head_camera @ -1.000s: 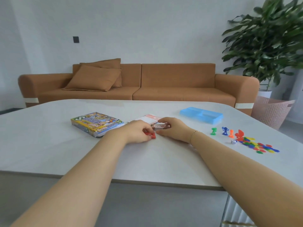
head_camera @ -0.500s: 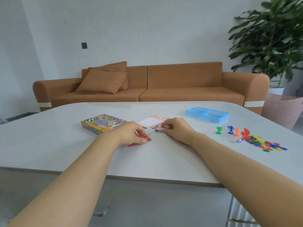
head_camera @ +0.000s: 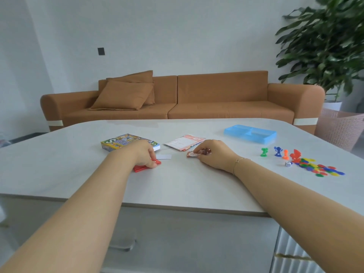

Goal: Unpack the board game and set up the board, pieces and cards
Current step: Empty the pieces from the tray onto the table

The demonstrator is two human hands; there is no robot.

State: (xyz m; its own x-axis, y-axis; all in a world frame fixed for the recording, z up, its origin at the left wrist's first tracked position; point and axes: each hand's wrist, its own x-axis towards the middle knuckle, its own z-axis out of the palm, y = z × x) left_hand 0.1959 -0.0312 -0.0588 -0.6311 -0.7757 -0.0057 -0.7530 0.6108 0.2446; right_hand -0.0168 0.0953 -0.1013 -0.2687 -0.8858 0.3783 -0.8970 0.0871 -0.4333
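From my seat the two hands have drawn apart since half a second ago, when they worked close together near the middle of the counter (head_camera: 78, 158). The left hand (head_camera: 144, 154) now sits at about 9 o'clock from the right hand (head_camera: 213, 155), with bare surface between them. The left grip is curled down onto a red stack of cards (head_camera: 146, 166), thumb and fingers pressing it flat against the counter; the stack pokes out on both sides of the hand. A small white slip (head_camera: 163, 156), hidden before, now lies uncovered just beyond the left fingertips. The right grip is closed around a brownish bundle of cards (head_camera: 194, 154), whose end juts out toward 9 o'clock, resting low on the counter.

The game box (head_camera: 126, 143) lies at 11 o'clock from the left hand, touching its knuckles as far as I can tell. The pink-and-white sheets (head_camera: 184, 142) lie at 11 o'clock from the right hand, now clear of both hands. The blue tray (head_camera: 250, 133) sits farther off at 1 o'clock. At 3 o'clock from the right hand stand the green pawn (head_camera: 264, 152), blue pawn (head_camera: 278, 151), orange pawn (head_camera: 285, 154) and red pawn (head_camera: 294, 156), with a die (head_camera: 288, 164) and a scatter of coloured chips (head_camera: 323, 169) beside them, all where they were.
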